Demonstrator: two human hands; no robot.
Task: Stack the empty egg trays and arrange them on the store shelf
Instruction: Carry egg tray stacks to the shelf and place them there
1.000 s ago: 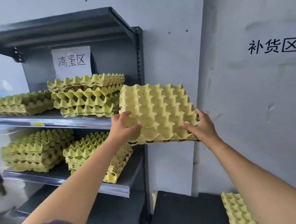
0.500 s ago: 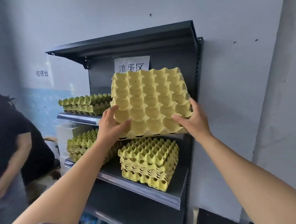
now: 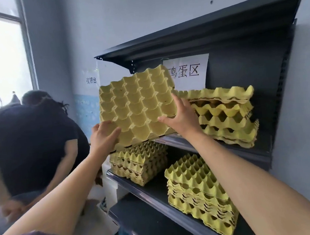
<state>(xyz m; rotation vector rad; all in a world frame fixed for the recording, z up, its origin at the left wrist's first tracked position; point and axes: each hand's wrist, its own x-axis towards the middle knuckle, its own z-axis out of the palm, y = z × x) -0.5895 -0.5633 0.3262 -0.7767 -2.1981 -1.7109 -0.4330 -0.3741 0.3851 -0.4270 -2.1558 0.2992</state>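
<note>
- Left hand (image 3: 104, 135) grips the lower-left corner of the egg tray (image 3: 137, 107), thumb on its face and fingers curled behind. The right hand (image 3: 182, 117) lies flat against the tray's right edge, thumb and fingers spread straight.
- Both bare forearms reach up and forward. The tray is tilted, cupped face toward the camera, in front of the upper board of the dark metal shelf (image 3: 248, 70).
- It is moulded yellow pulp with rows of rounded cups and a scalloped rim.
- Directly below the grip, a low stack (image 3: 139, 162) sits on the lower board, with a second stack (image 3: 199, 187) lower right.
- Just right of the right hand, an uneven stack (image 3: 227, 117) rests on the upper board.
- Behind the tray, a white paper sign (image 3: 191, 72) hangs on the back panel.
- Far left, a person in a dark shirt (image 3: 33, 140) bends below a bright window (image 3: 1, 54).
</note>
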